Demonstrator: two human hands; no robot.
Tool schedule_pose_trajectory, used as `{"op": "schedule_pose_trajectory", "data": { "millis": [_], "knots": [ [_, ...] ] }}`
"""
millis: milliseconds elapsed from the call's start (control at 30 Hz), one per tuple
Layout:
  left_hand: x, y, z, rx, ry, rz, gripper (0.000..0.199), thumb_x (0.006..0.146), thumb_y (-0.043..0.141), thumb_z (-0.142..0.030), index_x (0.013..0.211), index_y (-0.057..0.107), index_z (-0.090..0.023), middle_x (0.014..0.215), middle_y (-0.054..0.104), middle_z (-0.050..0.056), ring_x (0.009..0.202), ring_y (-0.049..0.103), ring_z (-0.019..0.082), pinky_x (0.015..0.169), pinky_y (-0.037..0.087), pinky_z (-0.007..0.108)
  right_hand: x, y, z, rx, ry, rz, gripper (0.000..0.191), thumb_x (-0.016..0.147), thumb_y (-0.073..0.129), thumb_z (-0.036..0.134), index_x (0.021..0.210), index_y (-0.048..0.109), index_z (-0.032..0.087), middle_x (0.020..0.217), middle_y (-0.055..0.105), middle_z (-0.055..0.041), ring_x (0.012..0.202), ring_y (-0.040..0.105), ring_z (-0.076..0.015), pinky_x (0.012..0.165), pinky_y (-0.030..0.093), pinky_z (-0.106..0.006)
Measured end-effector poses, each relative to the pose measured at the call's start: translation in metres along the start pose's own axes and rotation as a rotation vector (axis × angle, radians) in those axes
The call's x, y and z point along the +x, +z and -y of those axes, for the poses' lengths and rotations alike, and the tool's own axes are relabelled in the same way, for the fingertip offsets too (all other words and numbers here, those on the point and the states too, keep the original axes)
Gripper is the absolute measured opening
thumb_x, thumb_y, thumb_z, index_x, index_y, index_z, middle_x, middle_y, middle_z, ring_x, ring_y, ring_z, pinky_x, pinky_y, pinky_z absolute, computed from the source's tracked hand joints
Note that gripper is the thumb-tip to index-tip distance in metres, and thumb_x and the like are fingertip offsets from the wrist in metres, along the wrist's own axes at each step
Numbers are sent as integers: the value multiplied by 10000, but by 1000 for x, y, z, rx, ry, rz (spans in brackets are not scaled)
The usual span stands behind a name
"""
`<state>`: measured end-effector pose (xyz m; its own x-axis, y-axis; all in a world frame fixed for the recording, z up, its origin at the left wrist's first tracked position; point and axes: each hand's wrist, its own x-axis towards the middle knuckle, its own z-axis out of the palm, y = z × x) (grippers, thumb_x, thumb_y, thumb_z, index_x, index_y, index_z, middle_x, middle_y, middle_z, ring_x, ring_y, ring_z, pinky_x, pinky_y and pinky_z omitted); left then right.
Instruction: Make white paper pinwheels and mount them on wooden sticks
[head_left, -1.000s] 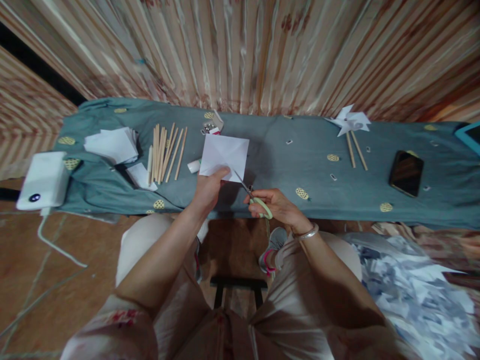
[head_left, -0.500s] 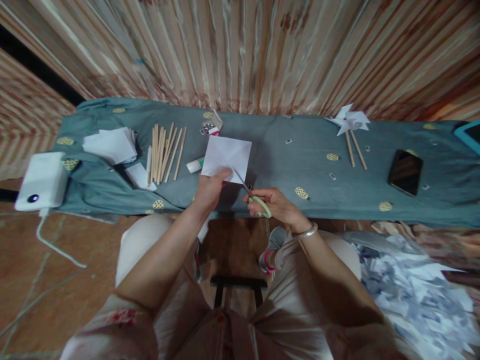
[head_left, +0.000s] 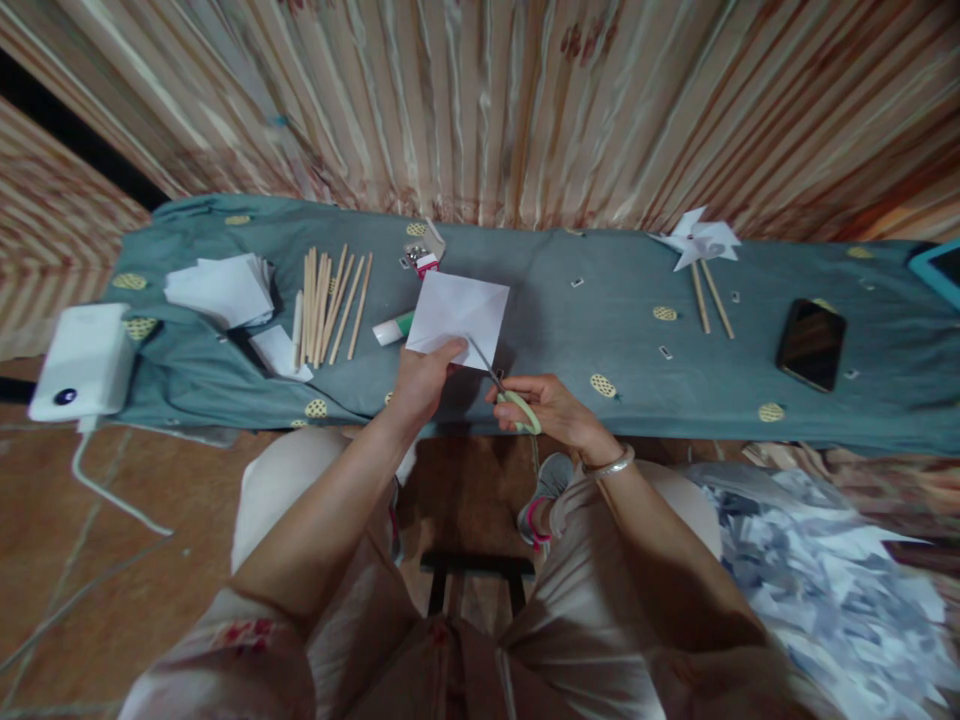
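Note:
My left hand (head_left: 421, 380) pinches a square white sheet of paper (head_left: 465, 305) by its near edge, thumb on top. Faint diagonal creases run across the sheet. In my right hand (head_left: 544, 405) is a pair of scissors (head_left: 517, 405) with pale green handles, the fingers wrapped round the loops. Its blades lie at the near right part of the paper, pointing toward the middle. Behind the paper's left edge a glue stick (head_left: 390, 330) shows in part. A small open box (head_left: 427, 258) with shiny bits stands just beyond the sheet.
Left on the cloth-covered table (head_left: 570, 330) lie a paper stack (head_left: 225, 290) and several wooden sticks (head_left: 334, 305). At the right are paper pinwheels (head_left: 699, 242) on sticks and a phone (head_left: 812, 343). A white power bank (head_left: 82, 362) sits at the left edge; paper scraps (head_left: 832, 590) fill a bag lower right.
The paper has shifted slightly to the right and turned a little clockwise in my left hand. The scissors stay at nearly the same place.

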<state>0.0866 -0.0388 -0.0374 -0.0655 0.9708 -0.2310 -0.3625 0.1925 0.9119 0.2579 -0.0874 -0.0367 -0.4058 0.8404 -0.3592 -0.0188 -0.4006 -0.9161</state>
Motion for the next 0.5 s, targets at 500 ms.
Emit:
{"op": "schedule_pose_trajectory", "data": {
  "millis": [500],
  "knots": [
    [-3, 2, 1, -4, -29, -9, 283, 549, 776, -240, 802, 677, -162, 816, 719, 27, 807, 660, 193, 701, 527, 282, 1, 0, -2, -7, -23, -16, 445, 580, 895, 485, 815, 697, 163, 646, 616, 38, 586, 581, -72, 552, 464, -191]
  ]
}}
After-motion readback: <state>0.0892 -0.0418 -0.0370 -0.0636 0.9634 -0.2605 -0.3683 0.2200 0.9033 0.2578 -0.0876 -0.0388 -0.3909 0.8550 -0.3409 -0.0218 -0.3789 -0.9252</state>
